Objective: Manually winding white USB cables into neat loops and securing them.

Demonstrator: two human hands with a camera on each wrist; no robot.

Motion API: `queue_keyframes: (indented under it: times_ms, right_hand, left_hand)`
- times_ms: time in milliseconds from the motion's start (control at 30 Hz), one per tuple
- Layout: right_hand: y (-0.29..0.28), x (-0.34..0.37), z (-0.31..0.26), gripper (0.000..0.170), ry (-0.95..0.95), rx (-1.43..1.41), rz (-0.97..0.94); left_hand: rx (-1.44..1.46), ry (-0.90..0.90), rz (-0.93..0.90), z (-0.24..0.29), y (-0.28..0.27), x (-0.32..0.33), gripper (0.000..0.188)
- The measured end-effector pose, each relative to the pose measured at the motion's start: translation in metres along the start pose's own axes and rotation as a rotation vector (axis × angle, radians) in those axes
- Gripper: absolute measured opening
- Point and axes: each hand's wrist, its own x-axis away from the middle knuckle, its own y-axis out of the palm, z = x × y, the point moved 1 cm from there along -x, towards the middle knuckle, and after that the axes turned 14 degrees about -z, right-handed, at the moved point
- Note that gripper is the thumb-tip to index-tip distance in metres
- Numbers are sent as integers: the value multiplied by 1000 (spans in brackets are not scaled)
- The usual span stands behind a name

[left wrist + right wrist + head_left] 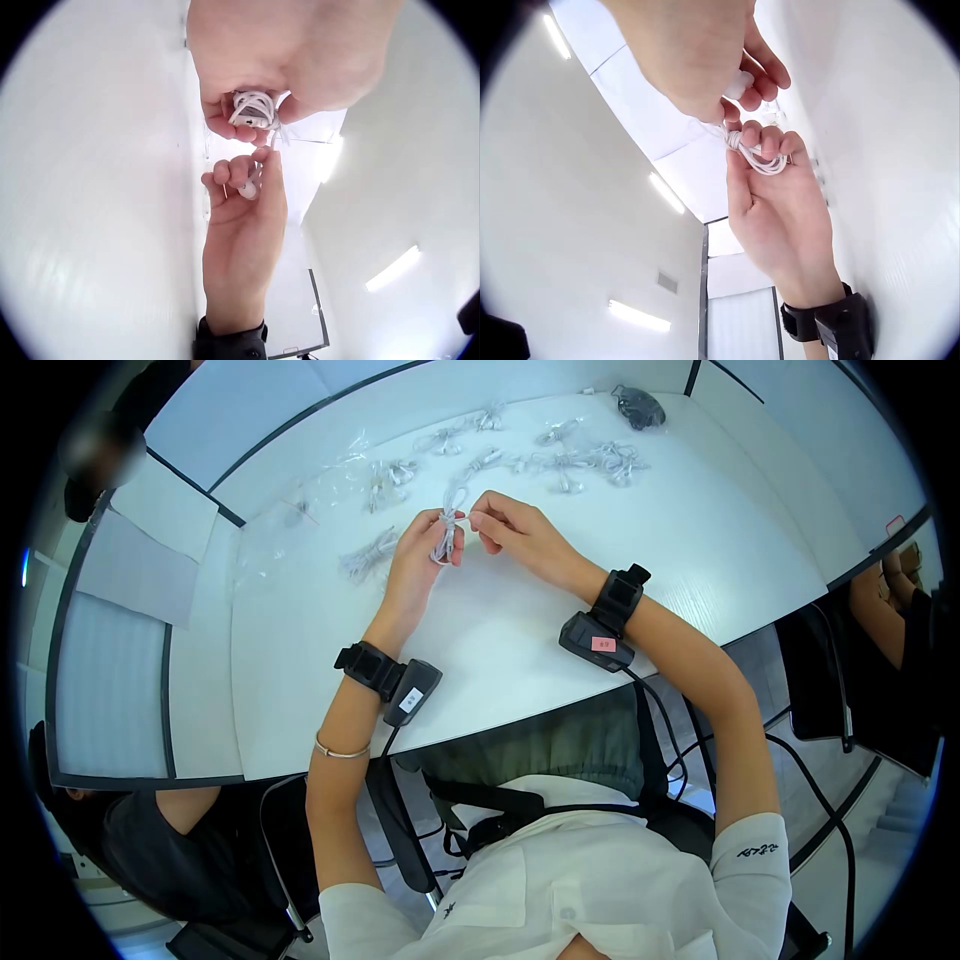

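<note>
In the head view, my left hand [421,550] grips a coiled bundle of white wired earphones [448,522] over the middle of the table, its loops hanging below the fingers. Several turns of cord wrap tightly round the bundle [735,140], as the right wrist view shows. My right hand [526,538] is just to the right, pinching a short length of the cord between thumb and forefinger. A white earbud [248,190] lies within the curled fingers of the right hand in the left wrist view. The two hands' fingertips are close together.
Another white cable bundle [368,556] lies left of my left hand. More bundles [612,460] are spread along the back of the white table [690,550], near a dark grey bagged item [640,408]. Clear plastic bags [335,482] lie at the back left. Partition walls edge the table.
</note>
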Motion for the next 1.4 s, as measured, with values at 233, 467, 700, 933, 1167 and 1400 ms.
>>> queue_keyframes:
  times_ms: [233, 467, 700, 933, 1167, 1400]
  right_hand:
    - [-1, 1, -4, 16, -31, 78, 4]
    - [3, 0, -3, 15, -66, 70, 116]
    - [3, -1, -3, 14, -93, -12, 129]
    - [0, 1, -3, 15, -42, 132, 79]
    - [-1, 3, -10, 17, -2, 246, 52]
    - [-4, -2, -1, 17, -45, 132, 126]
  left_hand:
    - [4, 2, 8, 2, 3, 1, 25]
    - [13, 15, 13, -3, 5, 2, 21]
    - [-139, 3, 68, -2, 6, 1, 21]
    - [-238, 4, 78, -2, -2, 2, 21]
    - [-312, -19, 93, -1, -2, 3, 23]
    - [-254, -14, 159, 4, 1, 3, 26]
